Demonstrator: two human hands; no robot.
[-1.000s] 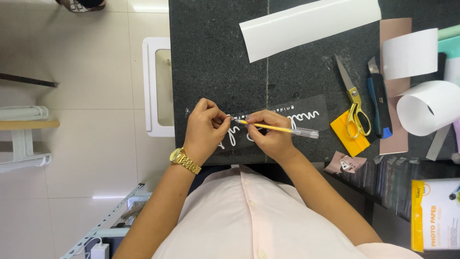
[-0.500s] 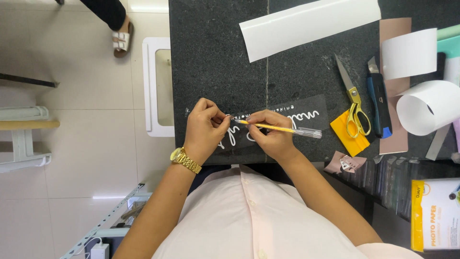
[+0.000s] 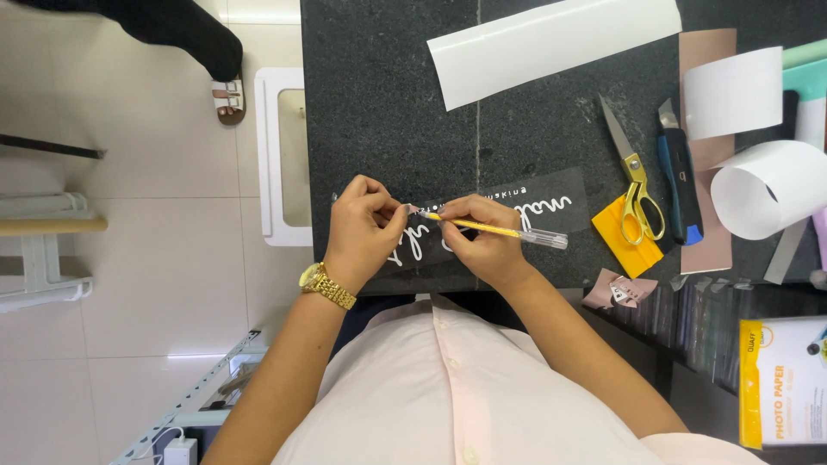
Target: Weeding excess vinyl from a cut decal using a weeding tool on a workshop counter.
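- We've got our left hand point(image 3: 363, 226) pinching the left end of a black sticker strip point(image 3: 491, 220) with white cursive lettering, fingers closed on a bit of film at its edge. There's a gold watch point(image 3: 326, 286) on that wrist.
- Our right hand point(image 3: 482, 241) is gripping a yellow pen-like tool point(image 3: 500, 230) with a clear cap end, held nearly flat, its tip pointing left and touching the strip right beside the left fingertips.
- The strip lies flat near the front edge of the dark speckled table point(image 3: 388, 103), right in front of our chest, slightly tilted.
- Just right of the strip: a yellow plastic squeegee point(image 3: 622, 234) with gold-handled scissors point(image 3: 636, 185) lying partly over it, blades pointing away from us.
- Next to the scissors sits a blue and black utility knife point(image 3: 680, 185), resting on a brownish sheet point(image 3: 702, 60).
- A long white strip of sheet point(image 3: 551, 39) lies across the far side of the table, well apart from our hands.
- Curled white paper rolls point(image 3: 767, 185) sit at the far right.
- Off the table on the left, someone else's sandalled foot point(image 3: 229, 90) is on the tiled floor point(image 3: 155, 258).
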